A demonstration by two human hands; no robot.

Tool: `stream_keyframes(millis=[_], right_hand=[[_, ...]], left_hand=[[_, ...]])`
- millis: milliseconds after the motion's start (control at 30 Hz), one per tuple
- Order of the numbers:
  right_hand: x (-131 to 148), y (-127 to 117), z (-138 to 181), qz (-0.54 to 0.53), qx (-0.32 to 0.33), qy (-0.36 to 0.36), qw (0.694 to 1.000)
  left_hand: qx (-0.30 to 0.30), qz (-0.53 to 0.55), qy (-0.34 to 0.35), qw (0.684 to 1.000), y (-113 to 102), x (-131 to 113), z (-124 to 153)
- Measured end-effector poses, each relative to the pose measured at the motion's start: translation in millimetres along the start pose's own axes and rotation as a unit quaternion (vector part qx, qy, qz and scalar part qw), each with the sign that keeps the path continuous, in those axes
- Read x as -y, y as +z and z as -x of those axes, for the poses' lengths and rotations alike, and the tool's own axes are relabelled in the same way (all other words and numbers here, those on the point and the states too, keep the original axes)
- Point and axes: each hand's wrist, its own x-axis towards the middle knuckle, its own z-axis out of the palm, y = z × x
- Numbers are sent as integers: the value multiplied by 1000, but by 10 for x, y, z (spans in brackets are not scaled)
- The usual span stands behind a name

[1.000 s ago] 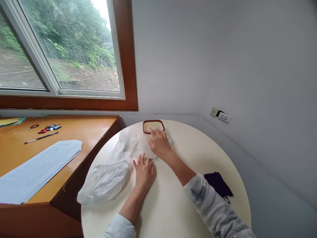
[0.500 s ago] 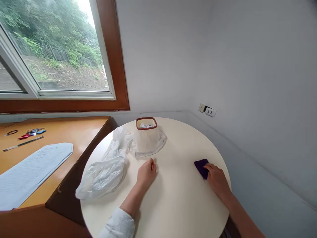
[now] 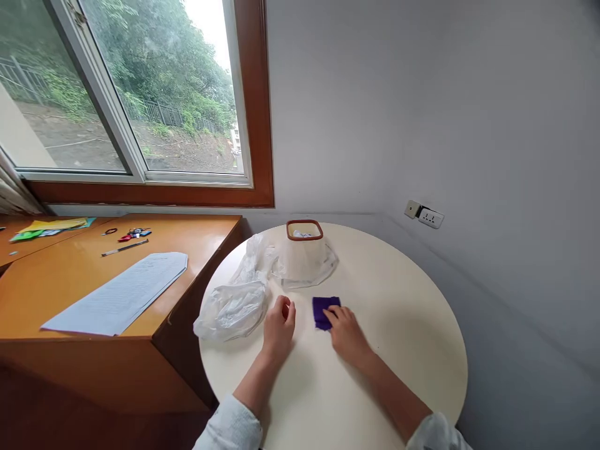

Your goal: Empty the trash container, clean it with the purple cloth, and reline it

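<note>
A small folded purple cloth [image 3: 322, 312] lies against the top of the round cream table [image 3: 412, 325]. My right hand [image 3: 347, 332] is closed on its right edge, with the fingers over the fabric. To the left of the cloth, my left hand [image 3: 279, 328] hovers at the tabletop with its fingers curled in; nothing shows in them. A crumpled white plastic bag [image 3: 237, 309] lies just left of that hand. Beyond both hands stands a bin [image 3: 300, 259] with a brown rim, lined with a whitish plastic bag and holding some crumpled white stuff.
On the left, a wooden desk [image 3: 206, 234] carries a stack of papers [image 3: 126, 294], a pen [image 3: 124, 248], some keys [image 3: 135, 234] and coloured papers [image 3: 54, 226]. A wall socket [image 3: 431, 217] sits on the right wall, behind the table. A window [image 3: 182, 94] is above the desk.
My right hand has wiped or slid the purple cloth leftward from the table's right side to near its middle. My left hand stays curled near the bag. The view has turned left.
</note>
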Motion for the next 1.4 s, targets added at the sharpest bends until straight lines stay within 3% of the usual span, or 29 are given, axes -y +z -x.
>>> stream_keyframes(millis=[133, 300, 567, 1200, 1400], right_hand=[[404, 180, -290, -18, 11, -61, 998], [604, 336, -593, -27, -4, -63, 998], [590, 408, -678, -61, -17, -75, 995], [603, 378, -678, -60, -7, -78, 995], [566, 343, -682, -136, -78, -70, 985]], left_hand=[[-30, 44, 2, 999, -6, 27, -7], [-62, 79, 3, 995, -14, 80, -32], [-145, 165, -47, 974, -69, 139, -125], [-137, 149, -48, 978, -45, 121, -151], [-127, 127, -27, 983, -34, 108, -127]])
